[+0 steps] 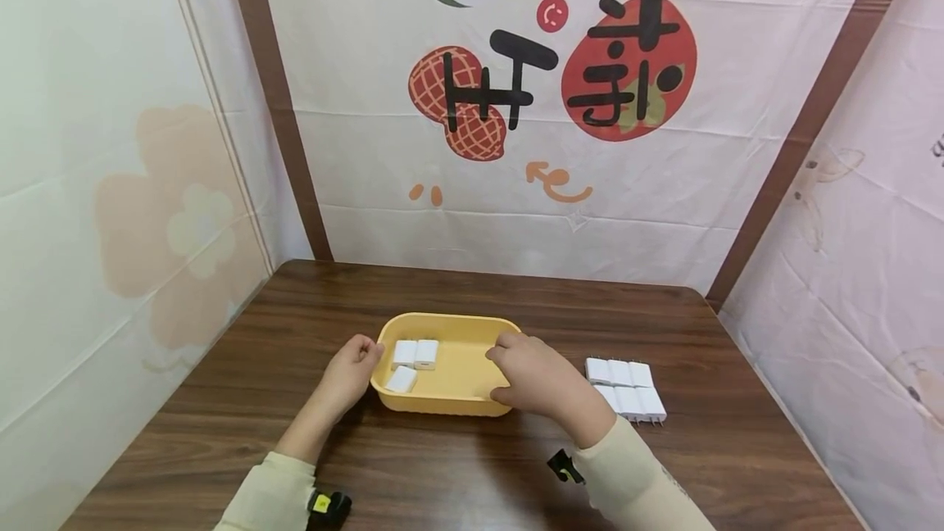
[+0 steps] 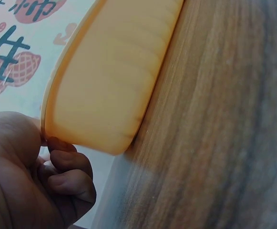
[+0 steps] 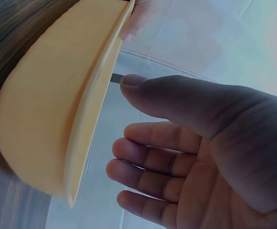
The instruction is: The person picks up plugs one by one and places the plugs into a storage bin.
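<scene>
A yellow plastic basin (image 1: 442,406) rests on the table, with three white plug-in chargers (image 1: 425,353) inside near its left end. My left hand (image 1: 350,371) grips the rim at that end; in the left wrist view the thumb and index finger (image 2: 62,144) pinch it while the other fingers curl below. Over the basin's right end is my right hand (image 1: 542,379). Its thumb (image 3: 143,88) and fingers (image 3: 143,155) are apart and loosely bent, with nothing between them in the right wrist view. Right of the basin, several more white chargers (image 1: 619,373) lie in two rows, metal prongs showing.
The dark wood-grain table (image 1: 413,474) has rounded far corners. A printed cloth (image 1: 413,228) hangs behind it, and pale cloth sides flank it left and right. Both wrists wear black straps, and the right forearm passes close to the charger rows.
</scene>
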`<state>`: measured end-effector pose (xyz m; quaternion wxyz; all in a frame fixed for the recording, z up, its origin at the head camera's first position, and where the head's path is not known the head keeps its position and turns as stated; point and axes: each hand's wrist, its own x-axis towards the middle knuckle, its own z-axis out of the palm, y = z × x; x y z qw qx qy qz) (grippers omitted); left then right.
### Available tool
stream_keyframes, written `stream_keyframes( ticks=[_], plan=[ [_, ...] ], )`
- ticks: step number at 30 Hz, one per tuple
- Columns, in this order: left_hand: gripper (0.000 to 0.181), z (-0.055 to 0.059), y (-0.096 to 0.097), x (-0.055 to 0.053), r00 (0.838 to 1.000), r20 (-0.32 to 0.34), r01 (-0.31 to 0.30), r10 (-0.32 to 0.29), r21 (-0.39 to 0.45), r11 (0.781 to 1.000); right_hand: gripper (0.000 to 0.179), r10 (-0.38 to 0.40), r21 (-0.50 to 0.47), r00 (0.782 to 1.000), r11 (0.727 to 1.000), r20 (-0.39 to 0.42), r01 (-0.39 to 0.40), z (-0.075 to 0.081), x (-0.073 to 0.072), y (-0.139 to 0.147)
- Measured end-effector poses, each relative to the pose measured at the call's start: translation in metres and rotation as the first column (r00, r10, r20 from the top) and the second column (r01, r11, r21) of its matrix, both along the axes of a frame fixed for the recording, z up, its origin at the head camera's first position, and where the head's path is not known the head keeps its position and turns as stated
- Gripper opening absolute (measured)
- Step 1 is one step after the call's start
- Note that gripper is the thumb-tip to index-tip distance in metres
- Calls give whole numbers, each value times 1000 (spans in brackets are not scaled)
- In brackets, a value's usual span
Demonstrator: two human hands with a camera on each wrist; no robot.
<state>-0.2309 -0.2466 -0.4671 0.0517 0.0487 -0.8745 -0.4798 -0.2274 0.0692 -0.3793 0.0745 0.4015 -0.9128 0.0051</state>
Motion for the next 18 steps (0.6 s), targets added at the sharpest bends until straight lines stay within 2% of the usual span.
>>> stream_keyframes(
  ticks=[11, 18],
  plan=[
    [28, -2, 1, -2, 1000, 17, 1, -1, 12, 1000, 40, -43, 15, 998, 999, 55, 42, 5, 1, 15],
    [27, 0, 2, 1, 1000, 9, -2, 2, 16, 1000, 21, -89, -21, 984, 995, 151, 93, 10, 2, 28]
  ],
)
